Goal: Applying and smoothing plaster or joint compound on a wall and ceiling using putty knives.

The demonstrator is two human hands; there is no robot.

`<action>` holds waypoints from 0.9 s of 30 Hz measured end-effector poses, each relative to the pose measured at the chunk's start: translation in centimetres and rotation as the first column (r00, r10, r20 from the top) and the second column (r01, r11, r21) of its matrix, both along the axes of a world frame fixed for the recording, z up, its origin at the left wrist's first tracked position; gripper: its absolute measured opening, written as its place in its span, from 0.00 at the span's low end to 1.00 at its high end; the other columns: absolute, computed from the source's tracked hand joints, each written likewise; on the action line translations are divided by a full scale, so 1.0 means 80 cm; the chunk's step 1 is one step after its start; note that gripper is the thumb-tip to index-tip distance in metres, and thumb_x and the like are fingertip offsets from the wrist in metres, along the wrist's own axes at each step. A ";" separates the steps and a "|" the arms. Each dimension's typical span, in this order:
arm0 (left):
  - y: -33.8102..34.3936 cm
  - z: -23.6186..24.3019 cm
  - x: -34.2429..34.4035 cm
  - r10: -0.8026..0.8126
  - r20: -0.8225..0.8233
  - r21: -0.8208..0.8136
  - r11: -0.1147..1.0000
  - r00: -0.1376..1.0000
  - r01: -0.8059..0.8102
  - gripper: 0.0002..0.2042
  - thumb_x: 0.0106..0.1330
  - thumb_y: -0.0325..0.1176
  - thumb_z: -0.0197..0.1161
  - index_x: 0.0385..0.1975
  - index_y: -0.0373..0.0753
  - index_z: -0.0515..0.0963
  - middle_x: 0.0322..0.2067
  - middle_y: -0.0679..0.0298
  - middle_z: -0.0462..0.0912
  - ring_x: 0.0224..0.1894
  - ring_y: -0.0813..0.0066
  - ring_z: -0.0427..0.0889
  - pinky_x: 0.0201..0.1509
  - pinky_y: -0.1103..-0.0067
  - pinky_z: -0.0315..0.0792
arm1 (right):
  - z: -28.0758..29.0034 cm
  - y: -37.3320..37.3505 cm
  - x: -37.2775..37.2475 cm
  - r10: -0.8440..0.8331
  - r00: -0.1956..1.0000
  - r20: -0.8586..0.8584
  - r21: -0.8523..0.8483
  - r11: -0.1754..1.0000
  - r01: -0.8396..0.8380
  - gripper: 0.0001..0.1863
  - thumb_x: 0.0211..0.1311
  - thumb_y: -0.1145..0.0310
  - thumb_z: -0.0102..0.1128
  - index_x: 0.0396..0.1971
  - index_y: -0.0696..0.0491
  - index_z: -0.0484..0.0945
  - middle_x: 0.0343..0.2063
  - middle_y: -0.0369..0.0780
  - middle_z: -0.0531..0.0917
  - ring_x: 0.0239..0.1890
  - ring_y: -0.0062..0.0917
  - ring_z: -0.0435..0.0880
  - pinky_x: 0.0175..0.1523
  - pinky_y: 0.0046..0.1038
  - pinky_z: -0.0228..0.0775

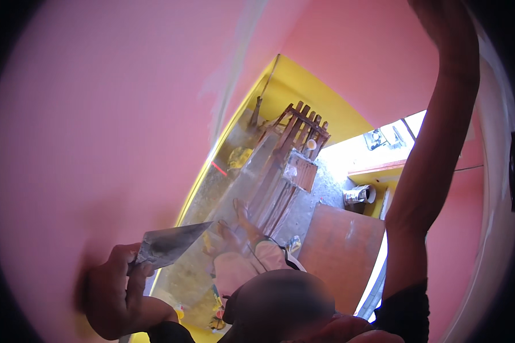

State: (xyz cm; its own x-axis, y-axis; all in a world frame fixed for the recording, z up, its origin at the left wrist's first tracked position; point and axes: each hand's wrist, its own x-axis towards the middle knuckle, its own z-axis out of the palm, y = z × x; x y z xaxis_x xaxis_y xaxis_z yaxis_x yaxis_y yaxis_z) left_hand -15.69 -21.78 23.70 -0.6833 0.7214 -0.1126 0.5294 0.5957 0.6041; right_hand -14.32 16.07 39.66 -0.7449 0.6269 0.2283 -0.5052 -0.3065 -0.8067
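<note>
My left hand [117,286] is at the lower left, close to the pink wall [86,143]. Its fingers are closed round a grey putty knife [169,247], whose broad, smeared blade points to the right. The handle is mostly hidden by the hand. On the far right my right arm reaches up to the top edge of the head view. Only the base of my right hand [432,17] shows there, and its fingers are out of the picture. A pale filler streak [230,91] runs along the wall between the two hands.
Below me stands a wooden plank structure [269,183], with a brown board [306,171] on it. A large reddish-brown panel [340,240] lies to its right. Beyond that panel is a white bucket [359,195] near a bright opening. Yellow paint [320,91] covers the lower wall.
</note>
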 end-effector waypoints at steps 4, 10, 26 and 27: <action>-0.004 -0.006 0.016 0.119 -0.078 0.070 0.991 0.990 -0.113 0.11 0.55 0.26 0.61 0.39 0.36 0.74 0.21 0.62 0.77 0.23 0.72 0.77 0.30 0.78 0.71 | -0.131 0.124 0.089 0.167 0.986 0.025 -0.088 0.982 -0.164 0.18 0.65 0.75 0.47 0.53 0.68 0.65 0.54 0.55 0.70 0.55 0.42 0.74 0.59 0.40 0.72; -0.009 -0.068 0.015 0.110 0.702 0.330 0.825 0.704 -0.458 0.10 0.54 0.28 0.60 0.35 0.33 0.76 0.25 0.60 0.77 0.22 0.70 0.75 0.35 0.76 0.71 | -0.367 0.049 0.210 0.141 0.917 0.373 -0.330 0.944 -0.010 0.24 0.60 0.78 0.48 0.59 0.56 0.63 0.48 0.43 0.78 0.50 0.34 0.79 0.55 0.37 0.75; 0.189 -0.203 0.095 0.000 0.844 0.436 0.583 0.537 -0.685 0.19 0.70 0.39 0.50 0.55 0.34 0.63 0.34 0.62 0.77 0.21 0.86 0.72 0.19 0.86 0.64 | -0.378 0.001 0.153 0.132 0.978 0.159 0.836 0.508 -0.205 0.10 0.48 0.60 0.59 0.28 0.45 0.86 0.34 0.31 0.85 0.47 0.32 0.75 0.60 0.45 0.63; 0.192 -0.197 0.099 0.028 0.831 0.431 0.598 0.555 -0.676 0.19 0.70 0.39 0.50 0.55 0.34 0.63 0.34 0.62 0.77 0.21 0.86 0.72 0.19 0.86 0.63 | -0.382 0.003 0.151 0.140 0.979 0.145 0.821 0.535 -0.198 0.10 0.48 0.60 0.59 0.28 0.45 0.86 0.34 0.31 0.85 0.47 0.32 0.75 0.60 0.45 0.63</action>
